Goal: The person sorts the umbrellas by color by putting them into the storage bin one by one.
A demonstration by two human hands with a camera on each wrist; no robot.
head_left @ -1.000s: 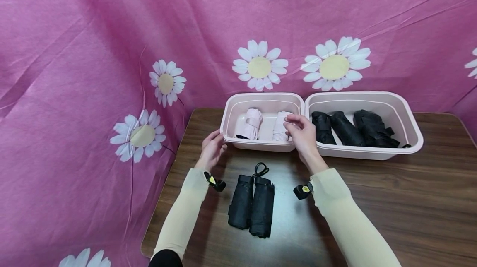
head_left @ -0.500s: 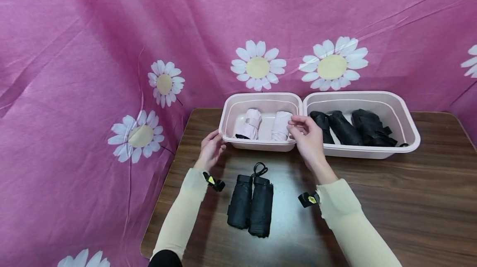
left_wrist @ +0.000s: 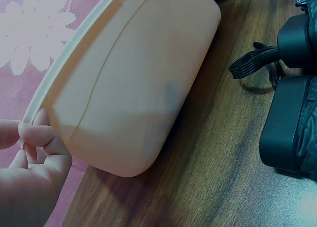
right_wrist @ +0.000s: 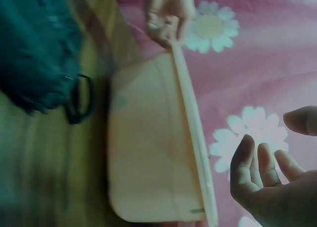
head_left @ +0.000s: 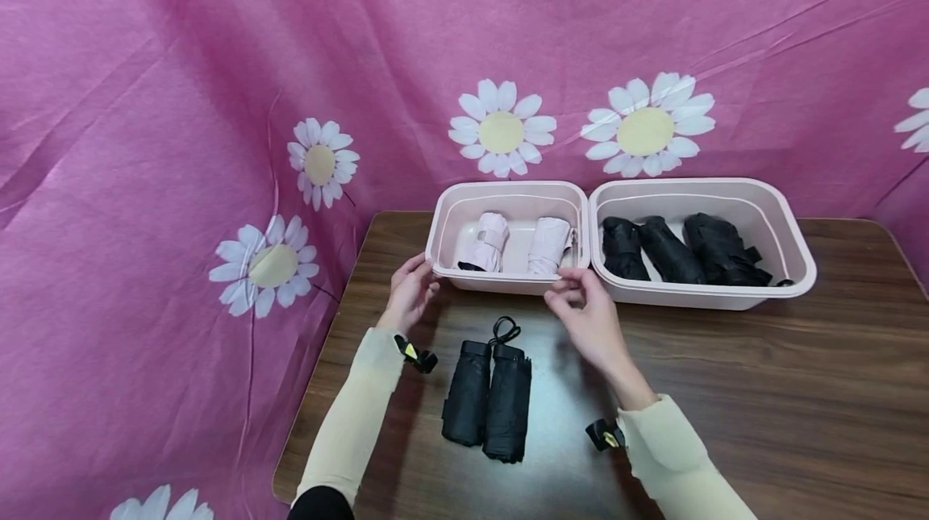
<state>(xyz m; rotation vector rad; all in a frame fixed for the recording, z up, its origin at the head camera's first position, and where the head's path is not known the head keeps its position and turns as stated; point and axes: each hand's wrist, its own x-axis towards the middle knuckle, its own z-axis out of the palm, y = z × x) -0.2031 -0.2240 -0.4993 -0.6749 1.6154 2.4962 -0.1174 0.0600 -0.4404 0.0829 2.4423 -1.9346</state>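
My left hand (head_left: 411, 293) pinches the rim of the smaller pale pink bin (head_left: 501, 284) at its front left corner; the left wrist view shows thumb and fingers (left_wrist: 42, 138) on that rim. Two folded pale pink umbrellas (head_left: 491, 239) (head_left: 548, 244) lie inside this bin. Just in front of its right corner is my right hand (head_left: 589, 318), fingers loosely bent, with nothing between them in the right wrist view. Between my forearms two folded black umbrellas (head_left: 467, 395) (head_left: 508, 407) lie side by side on the table, a wrist strap looped at their far end.
A larger pale pink bin (head_left: 726, 296) stands against the small bin's right side, holding several folded black umbrellas (head_left: 671, 250). Both sit at the back of the brown wooden table (head_left: 762, 391). Behind and to the left hangs a pink cloth (head_left: 406, 60) with printed daisies.
My right hand has drawn back from the right pink umbrella, out over the bin's front edge and toward me. The left hand stays on the rim.
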